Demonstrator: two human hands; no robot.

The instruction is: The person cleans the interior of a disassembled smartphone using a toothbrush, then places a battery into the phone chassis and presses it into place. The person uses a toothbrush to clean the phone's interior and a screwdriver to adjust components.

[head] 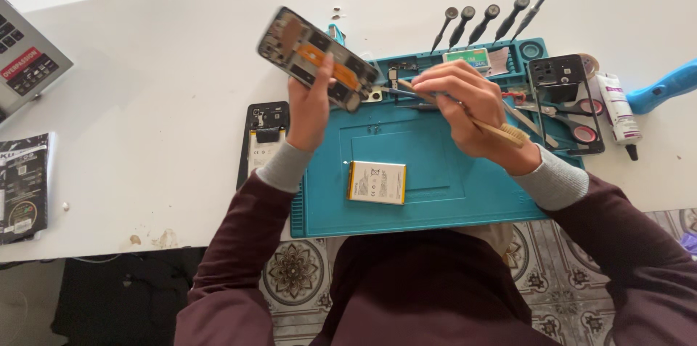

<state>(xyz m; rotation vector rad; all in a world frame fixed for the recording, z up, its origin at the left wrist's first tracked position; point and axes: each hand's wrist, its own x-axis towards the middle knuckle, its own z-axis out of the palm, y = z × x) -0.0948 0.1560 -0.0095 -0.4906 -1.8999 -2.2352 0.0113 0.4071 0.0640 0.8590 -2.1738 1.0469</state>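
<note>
The left hand (pixel 311 103) grips an opened phone (pixel 317 58) by its edges above the teal mat (pixel 435 193); the right hand (pixel 475 110) pinches a wooden brush (pixel 465 115). The phone looks light, rigid and fragile, best gripped by its frame. A battery (pixel 376 182) lies on the mat.

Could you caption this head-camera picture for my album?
Left hand lifts an opened phone while right hand holds a brush over a teal mat.

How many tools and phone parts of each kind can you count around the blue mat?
Upright black-handled screwdrivers: 5
Opened phone bodies: 1
Flat rectangular silver battery: 1
Wooden-handled brush: 1
Black phone back covers: 1
Black phone frames: 1
Total: 10
</note>
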